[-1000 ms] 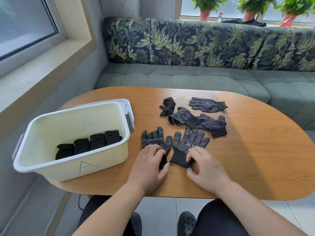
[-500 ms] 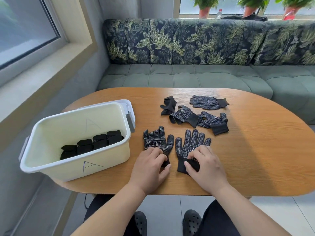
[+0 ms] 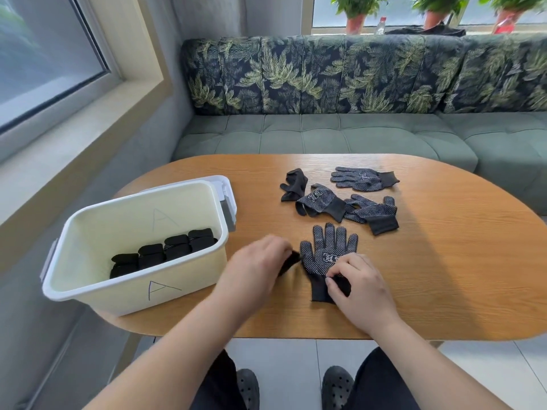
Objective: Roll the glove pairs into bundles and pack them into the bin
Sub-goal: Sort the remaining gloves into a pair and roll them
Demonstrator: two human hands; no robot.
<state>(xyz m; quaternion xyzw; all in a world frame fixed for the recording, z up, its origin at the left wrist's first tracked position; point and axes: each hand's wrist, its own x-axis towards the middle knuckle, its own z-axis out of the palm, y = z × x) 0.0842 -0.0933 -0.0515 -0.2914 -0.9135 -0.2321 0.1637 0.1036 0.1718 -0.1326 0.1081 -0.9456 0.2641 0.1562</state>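
A black dotted glove (image 3: 328,253) lies flat, fingers pointing away, near the table's front edge. My right hand (image 3: 359,291) pinches its cuff. My left hand (image 3: 257,263) is blurred just left of it and grips a dark piece of a second glove (image 3: 289,261), most of which is hidden under the hand. The cream bin (image 3: 142,196) marked "A" stands at the left and holds several rolled black bundles (image 3: 165,252) in a row. Several loose gloves (image 3: 364,179) (image 3: 321,201) (image 3: 373,215) (image 3: 293,184) lie farther back on the table.
The oval wooden table (image 3: 444,261) has bare surface to the right. A white lid (image 3: 228,190) sticks out behind the bin. A green sofa (image 3: 325,134) with a leaf-print back runs behind the table. A window ledge (image 3: 74,128) is at the left.
The left glove no longer lies flat beside the right one; my left hand has gathered it and moved left. My right hand has slid down to the other glove's cuff.
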